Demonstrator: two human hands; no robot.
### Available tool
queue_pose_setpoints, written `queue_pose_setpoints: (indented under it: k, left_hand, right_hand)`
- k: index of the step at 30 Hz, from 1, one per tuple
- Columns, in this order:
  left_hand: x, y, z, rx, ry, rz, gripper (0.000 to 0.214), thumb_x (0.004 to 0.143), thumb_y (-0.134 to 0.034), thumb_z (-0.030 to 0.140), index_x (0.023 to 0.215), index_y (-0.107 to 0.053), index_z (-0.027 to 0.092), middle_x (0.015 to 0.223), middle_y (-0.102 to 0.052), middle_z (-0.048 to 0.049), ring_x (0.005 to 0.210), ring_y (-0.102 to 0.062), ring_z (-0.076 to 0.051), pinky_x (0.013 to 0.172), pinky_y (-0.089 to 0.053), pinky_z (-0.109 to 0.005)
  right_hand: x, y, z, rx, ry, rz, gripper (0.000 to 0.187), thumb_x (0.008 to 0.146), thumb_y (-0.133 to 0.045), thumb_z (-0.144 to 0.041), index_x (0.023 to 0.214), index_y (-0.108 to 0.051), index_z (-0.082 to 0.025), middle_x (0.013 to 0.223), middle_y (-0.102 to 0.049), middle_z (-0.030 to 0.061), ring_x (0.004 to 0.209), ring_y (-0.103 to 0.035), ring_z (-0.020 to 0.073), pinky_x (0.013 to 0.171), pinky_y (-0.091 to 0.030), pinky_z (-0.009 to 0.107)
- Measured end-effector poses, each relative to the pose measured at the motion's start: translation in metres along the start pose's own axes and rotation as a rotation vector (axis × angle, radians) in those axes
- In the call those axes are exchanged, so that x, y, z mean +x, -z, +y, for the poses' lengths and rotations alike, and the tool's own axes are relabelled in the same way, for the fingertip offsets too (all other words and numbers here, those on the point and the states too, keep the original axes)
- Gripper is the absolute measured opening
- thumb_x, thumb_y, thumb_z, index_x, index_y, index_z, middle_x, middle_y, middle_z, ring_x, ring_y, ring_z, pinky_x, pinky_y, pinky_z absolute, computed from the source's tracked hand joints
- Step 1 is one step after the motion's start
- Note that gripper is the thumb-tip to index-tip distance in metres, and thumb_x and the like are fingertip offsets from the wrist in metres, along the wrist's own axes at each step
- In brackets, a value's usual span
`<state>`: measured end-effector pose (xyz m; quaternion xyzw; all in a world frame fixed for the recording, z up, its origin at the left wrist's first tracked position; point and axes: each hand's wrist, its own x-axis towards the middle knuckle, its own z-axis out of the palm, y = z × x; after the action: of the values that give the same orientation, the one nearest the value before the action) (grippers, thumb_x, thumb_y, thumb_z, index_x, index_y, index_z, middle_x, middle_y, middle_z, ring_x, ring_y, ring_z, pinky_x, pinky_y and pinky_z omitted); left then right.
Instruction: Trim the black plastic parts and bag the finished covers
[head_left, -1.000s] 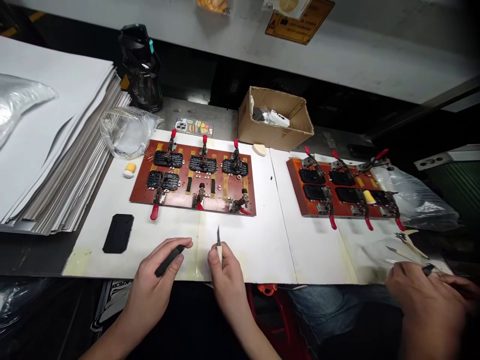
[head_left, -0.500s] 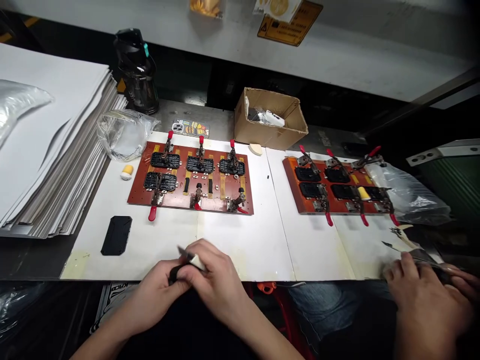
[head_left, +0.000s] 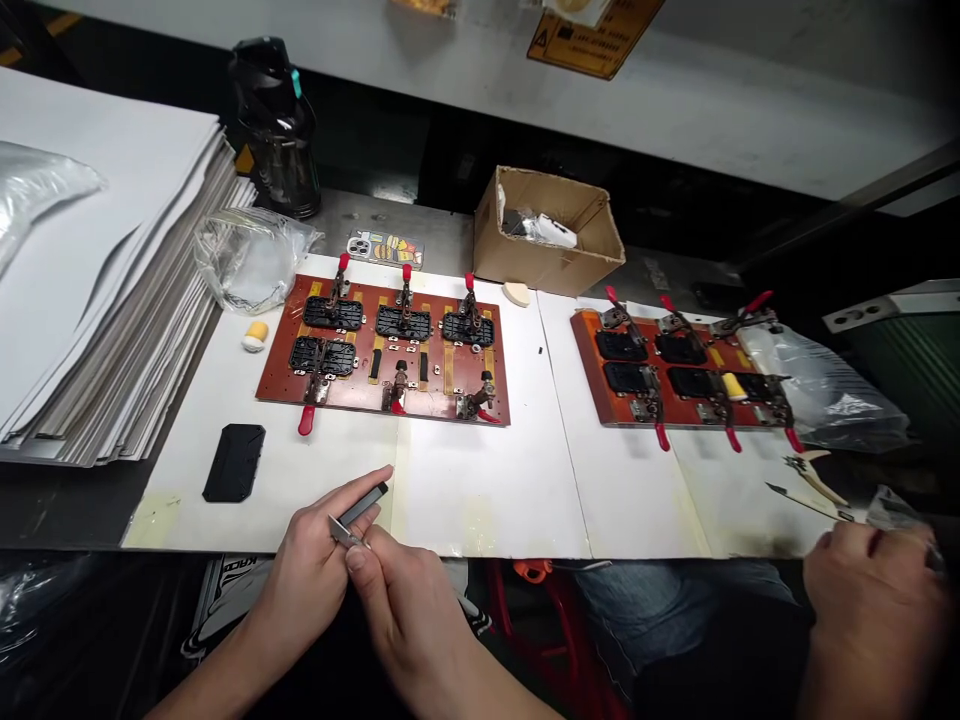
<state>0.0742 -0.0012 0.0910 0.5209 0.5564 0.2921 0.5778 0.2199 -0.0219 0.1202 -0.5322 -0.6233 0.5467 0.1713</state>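
Black part (head_left: 363, 506) is held in the left hand (head_left: 311, 545), lower centre of frame. Knife (head_left: 344, 533) is gripped in the right hand (head_left: 405, 585), blade at the part's lower end; contact cannot be told. Clamp board (head_left: 360, 391) seen above.

black part (head_left: 364, 506): small, narrow, straight-edged; long face looks grey, far end black. held in left hand (head_left: 315, 545), slanting, far end toward the right. knife (head_left: 342, 531): thin grey blade angled up-left across part's near end, contact unclear; handle hidden in right hand (head_left: 412, 592).
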Motion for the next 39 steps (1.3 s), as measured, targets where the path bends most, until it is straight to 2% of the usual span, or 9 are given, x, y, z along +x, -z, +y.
queue_pose_setpoints:
  k: [10, 19, 24, 29, 32, 35, 37, 39]
  left_hand:
    - [-0.003, -0.006, 0.003, -0.009, 0.015, 0.061, 0.037, 0.103, -0.051, 0.037, 0.136, -0.064, 0.028, 0.137, -0.065, -0.0032, 0.130, -0.058, -0.023, 0.113, -0.046, -0.037]
    - [-0.003, -0.009, 0.007, -0.016, 0.030, 0.103, 0.036, 0.102, -0.052, 0.034, 0.134, -0.066, 0.029, 0.135, -0.066, -0.0013, 0.127, -0.060, -0.022, 0.108, -0.049, -0.034]
    - [-0.003, -0.009, 0.007, -0.004, 0.026, 0.122, 0.037, 0.100, -0.053, 0.033, 0.134, -0.066, 0.028, 0.134, -0.067, -0.0018, 0.125, -0.062, -0.023, 0.106, -0.051, -0.034]
    - [-0.006, -0.008, 0.005, 0.054, 0.028, 0.155, 0.038, 0.097, -0.053, 0.030, 0.132, -0.068, 0.031, 0.130, -0.070, 0.0025, 0.118, -0.066, -0.021, 0.108, -0.051, -0.035]
    - [-0.007, -0.007, 0.006, 0.100, -0.019, 0.187, 0.034, 0.099, -0.055, 0.034, 0.130, -0.069, 0.034, 0.131, -0.069, 0.0056, 0.124, -0.063, -0.020, 0.112, -0.048, -0.032]
    - [-0.006, -0.006, 0.006, 0.123, -0.060, 0.189, 0.033, 0.100, -0.056, 0.035, 0.132, -0.068, 0.035, 0.132, -0.069, 0.0067, 0.127, -0.061, -0.017, 0.111, -0.049, -0.028]
    - [-0.005, -0.006, 0.004, 0.142, -0.082, 0.184, 0.034, 0.101, -0.055, 0.032, 0.133, -0.067, 0.033, 0.133, -0.068, 0.0061, 0.127, -0.061, -0.017, 0.112, -0.049, -0.028]
    - [-0.003, -0.007, -0.002, 0.175, -0.135, 0.163, 0.035, 0.102, -0.054, 0.028, 0.135, -0.065, 0.031, 0.136, -0.066, 0.0046, 0.130, -0.059, -0.017, 0.116, -0.045, -0.028]
  right_hand:
    - [-0.003, -0.005, 0.006, -0.056, -0.008, 0.055, 0.043, 0.108, -0.026, -0.050, 0.091, -0.054, -0.022, 0.076, -0.064, 0.0000, 0.061, -0.052, 0.0130, 0.059, -0.029, 0.026]
    - [-0.001, -0.006, 0.007, -0.052, -0.009, 0.071, 0.043, 0.108, -0.025, -0.048, 0.088, -0.051, -0.021, 0.077, -0.064, 0.0000, 0.063, -0.054, 0.0134, 0.059, -0.027, 0.027]
    - [-0.001, -0.003, 0.003, -0.037, -0.008, 0.074, 0.043, 0.107, -0.027, -0.049, 0.081, -0.047, -0.021, 0.071, -0.058, -0.0011, 0.059, -0.049, 0.0121, 0.057, -0.026, 0.026]
    - [0.000, 0.004, 0.007, 0.000, -0.054, 0.116, 0.044, 0.107, -0.030, -0.050, 0.077, -0.042, -0.021, 0.064, -0.048, -0.0038, 0.054, -0.036, 0.0099, 0.055, -0.023, 0.027]
    - [0.004, 0.015, 0.023, 0.076, -0.128, 0.207, 0.048, 0.106, -0.031, -0.055, 0.074, -0.040, -0.021, 0.064, -0.044, -0.0034, 0.058, -0.035, 0.0105, 0.055, -0.024, 0.026]
    - [0.010, 0.027, 0.043, 0.284, -0.222, 0.328, 0.053, 0.103, -0.035, -0.063, 0.071, -0.038, -0.021, 0.065, -0.039, -0.0037, 0.059, -0.034, 0.0103, 0.054, -0.026, 0.024]
    - [0.013, 0.032, 0.051, 0.500, -0.263, 0.295, 0.054, 0.100, -0.039, -0.067, 0.073, -0.041, -0.021, 0.061, -0.033, -0.0062, 0.053, -0.028, 0.0089, 0.050, -0.022, 0.023]
    - [0.016, 0.032, 0.051, 0.660, -0.266, 0.179, 0.053, 0.098, -0.043, -0.070, 0.081, -0.049, -0.020, 0.058, -0.037, -0.0076, 0.048, -0.024, 0.0076, 0.046, -0.019, 0.023]
